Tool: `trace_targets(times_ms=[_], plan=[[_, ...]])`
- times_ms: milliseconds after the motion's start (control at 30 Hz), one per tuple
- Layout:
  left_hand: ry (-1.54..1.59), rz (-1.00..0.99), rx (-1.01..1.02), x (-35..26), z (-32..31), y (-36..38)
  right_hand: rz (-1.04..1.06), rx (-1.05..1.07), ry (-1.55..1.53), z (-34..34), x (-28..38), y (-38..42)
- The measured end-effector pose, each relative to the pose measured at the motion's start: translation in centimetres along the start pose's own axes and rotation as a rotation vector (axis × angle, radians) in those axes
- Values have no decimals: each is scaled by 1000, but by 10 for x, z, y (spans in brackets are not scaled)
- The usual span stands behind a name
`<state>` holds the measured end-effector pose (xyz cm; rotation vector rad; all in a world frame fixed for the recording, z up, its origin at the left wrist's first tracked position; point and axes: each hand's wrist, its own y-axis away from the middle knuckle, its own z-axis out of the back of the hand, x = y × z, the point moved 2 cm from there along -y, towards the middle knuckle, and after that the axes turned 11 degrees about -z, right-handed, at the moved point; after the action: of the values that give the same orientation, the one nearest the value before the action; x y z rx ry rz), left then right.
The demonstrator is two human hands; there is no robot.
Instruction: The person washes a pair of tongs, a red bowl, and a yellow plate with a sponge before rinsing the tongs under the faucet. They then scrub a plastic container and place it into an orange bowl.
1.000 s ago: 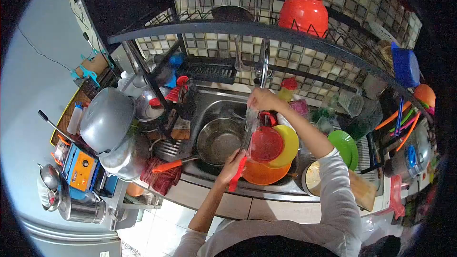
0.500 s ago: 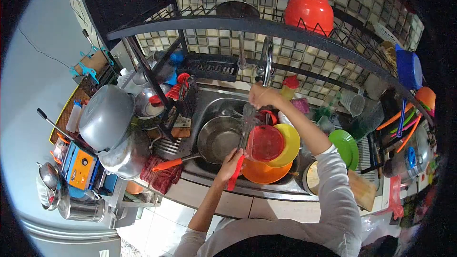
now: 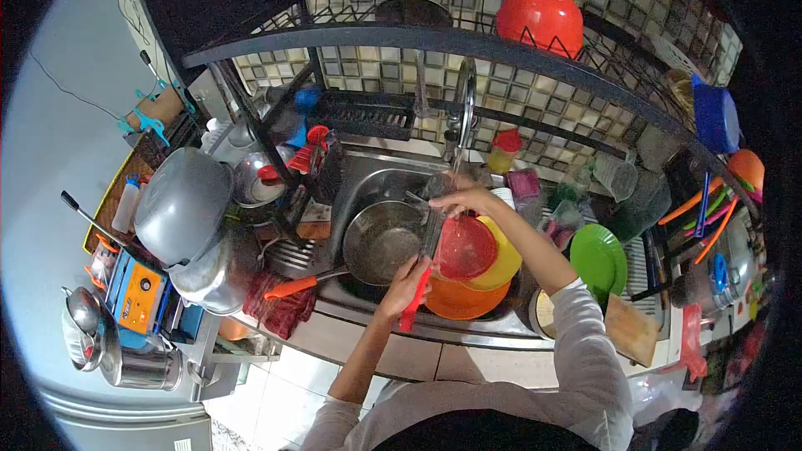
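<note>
My left hand point(image 3: 405, 291) is closed around the red handle of a long utensil point(image 3: 410, 305), whose grey blade-like part slants up under the tap point(image 3: 466, 108). My right hand point(image 3: 469, 197) is at the upper end of that grey part, fingers stretched across it and apart. Just left of the utensil, a metal pan point(image 3: 376, 242) with an orange handle sits in the sink point(image 3: 351, 185). To the right are a red strainer-like bowl point(image 3: 466, 249), a yellow plate point(image 3: 506, 260) and an orange plate point(image 3: 468, 302), stacked and overlapping. The utensil's tip is partly hidden by my right hand.
A black rack point(image 3: 401, 44) spans above the sink and carries a red bowl point(image 3: 541, 18). Large grey pots point(image 3: 185, 205) and a dark red cloth point(image 3: 280, 305) are on the left. A green plate point(image 3: 598, 259) and a wooden board point(image 3: 632, 330) stand on the right.
My right hand has come down from the tap's base to the grey part of the utensil, its fingers spreading from a closed shape. My left hand keeps its hold on the red handle.
</note>
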<state>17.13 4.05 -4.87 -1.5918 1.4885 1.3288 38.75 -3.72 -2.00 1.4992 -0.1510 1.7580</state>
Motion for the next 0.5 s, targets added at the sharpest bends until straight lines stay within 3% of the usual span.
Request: trace_targets(times_ms=[33,67,167,233,367,433,500], plan=[[-4,12,-31,-3,-7,3,21,-13,-276,-3,-10,-5],[-10,25,-62,-5,-10,6,0,-56,-364,2,-12,-12],[41,-32,98,6,-6,-3,-84,-29,-475,14,-23,-20],[20,-31,87,6,-8,-1,-65,54,-507,15,-27,-17],[-64,-114,57,22,-8,-7,-36,-173,-423,8,-17,0],[-47,-86,78,14,-9,-5,-172,15,-421,24,-44,-37],[-26,-66,93,6,-12,-1,-101,39,-551,19,-35,-23]])
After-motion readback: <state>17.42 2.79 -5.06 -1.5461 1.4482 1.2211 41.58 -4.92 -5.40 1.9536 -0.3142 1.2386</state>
